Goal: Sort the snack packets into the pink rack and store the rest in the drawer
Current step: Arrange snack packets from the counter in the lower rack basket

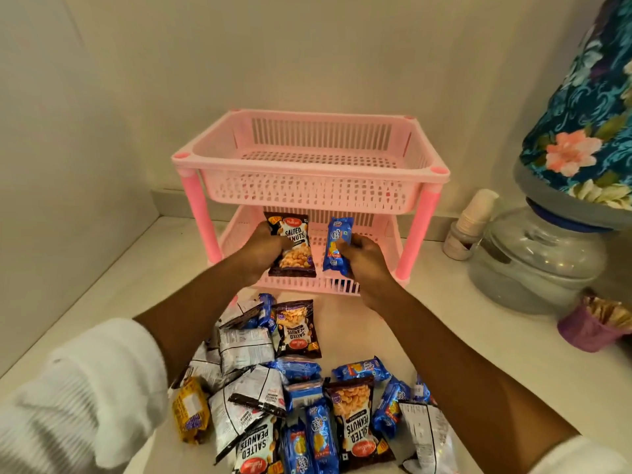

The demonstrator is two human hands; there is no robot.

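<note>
A pink two-tier rack stands against the wall; both trays look bare. My left hand grips a dark salted peanuts packet over the left of the lower tray. My right hand grips a blue biscuit packet over the same tray, to the right. In front of the rack lies a pile of several snack packets: dark peanut packets, blue biscuit packets and one yellow packet. No drawer is in view.
A clear water dispenser base with a floral-covered bottle stands at the right. A white bottle sits between it and the rack. A purple cup is at the right edge. Walls close off the back and left.
</note>
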